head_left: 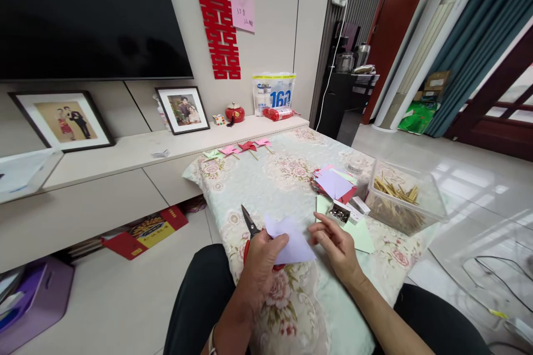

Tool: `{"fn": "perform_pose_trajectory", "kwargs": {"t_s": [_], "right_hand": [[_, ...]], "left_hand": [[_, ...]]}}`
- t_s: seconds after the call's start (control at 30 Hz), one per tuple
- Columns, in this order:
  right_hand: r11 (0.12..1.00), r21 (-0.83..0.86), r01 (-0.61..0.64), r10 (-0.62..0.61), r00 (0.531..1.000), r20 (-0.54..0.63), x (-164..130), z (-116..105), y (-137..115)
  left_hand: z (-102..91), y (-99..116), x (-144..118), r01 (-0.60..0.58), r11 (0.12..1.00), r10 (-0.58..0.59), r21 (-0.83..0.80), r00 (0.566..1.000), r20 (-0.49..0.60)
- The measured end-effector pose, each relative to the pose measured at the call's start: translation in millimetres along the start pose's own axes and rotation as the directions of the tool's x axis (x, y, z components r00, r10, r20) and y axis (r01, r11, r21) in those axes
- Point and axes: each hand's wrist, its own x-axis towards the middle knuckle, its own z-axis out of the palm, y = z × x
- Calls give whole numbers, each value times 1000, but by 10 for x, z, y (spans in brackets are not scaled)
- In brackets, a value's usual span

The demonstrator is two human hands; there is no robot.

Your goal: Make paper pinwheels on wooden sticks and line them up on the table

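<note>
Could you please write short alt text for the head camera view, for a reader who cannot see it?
A seated person's left hand holds a pale purple paper sheet over a floral-clothed table, with red-handled scissors beneath and the right hand touching the sheet's edge. Nearby lie stacked coloured paper, a clear box of sticks and paper pinwheels.

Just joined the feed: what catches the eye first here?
The left hand holding a pale lilac paper sheet at centre, red-handled scissors lying beneath it, and the right hand alongside. Behind lie a stack of coloured paper squares and a clear plastic box of wooden sticks.
</note>
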Motion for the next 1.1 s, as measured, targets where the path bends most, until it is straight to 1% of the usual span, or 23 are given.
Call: {"fn": "perform_pose_trajectory", "kwargs": {"t_s": [0.13,0.2,0.27,0.33,0.4,0.53,0.6,0.7,0.8,0.87,0.9,0.97,1.0,1.1], "right_hand": [[991,62,-115,109,989,102,18,38,-29],[984,90,-154,145,985,95,37,52,-26],[977,125,-174,168,984,57,50,53,-10],[969,156,-190,188,982,30,54,41,11],[973,143,-182,181,983,20,47,21,28],[996,49,-69,72,995,-64,15,-15,28],[995,75,-64,72,992,-103,-11,-12,11],[967,188,-173,193,977,-95,-70,33,-26],[908,288,-304,325,945,-27,-140,104,-77],[867,344,-361,373,927,32,-176,143,-120],[853,370,-369,378,924,51,-189,156,-143],[846,409,-342,352,934,53,-206,166,-187],[852,423,-307,325,945,31,-214,165,-204],[892,413,-182,242,965,-98,-255,147,-226]], "left_hand": [[-49,-26,-27,-10,1000,11,-20,999,53],[-52,-54,-28,-16,1000,18,-21,996,89],[-44,-78,-30,-25,999,27,-22,992,120],[-29,-94,-33,-27,999,31,-34,992,120],[-11,-104,-34,-26,998,32,-63,994,106],[24,-135,-26,-18,993,29,-118,995,95],[33,-149,-26,-20,993,31,-116,996,88],[34,-147,-48,-29,995,38,-92,995,96],[24,-120,-86,11,996,4,-87,986,164],[15,-109,-107,45,995,-27,-86,980,198],[11,-111,-113,48,995,-30,-85,980,198],[5,-130,-120,36,996,-20,-85,984,175],[2,-146,-124,27,996,-13,-88,988,155],[5,-201,-149,20,993,-9,-115,995,95]]}}
